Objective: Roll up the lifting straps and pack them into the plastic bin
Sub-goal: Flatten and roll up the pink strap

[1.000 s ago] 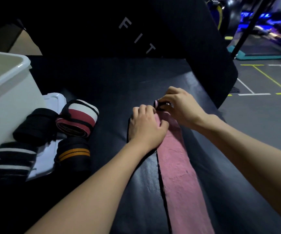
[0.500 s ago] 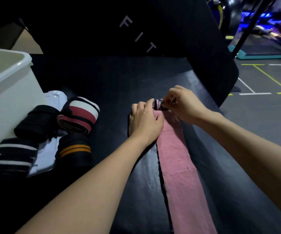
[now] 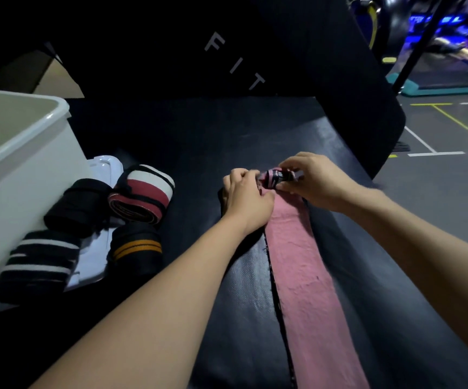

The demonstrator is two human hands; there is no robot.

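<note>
Pink strap (image 3: 306, 276): flat along the black bench (image 3: 199, 141), far end rolled.
Left hand (image 3: 245, 195): fingers curled, pinching the roll's left end.
Right hand (image 3: 315, 179): fingertips pinching its right end.
Bin (image 3: 30, 169): far left, rolled straps (image 3: 140, 192) beside it.

This is a gym. A black padded bench (image 3: 227, 130) fills the frame, its raised backrest (image 3: 255, 46) printed with the letters "FIT". At upper right, grey rubber flooring (image 3: 437, 175) carries yellow and white painted lines, a teal aerobic step (image 3: 440, 87) sits on it, and blue-lit equipment (image 3: 451, 26) stands behind.
</note>
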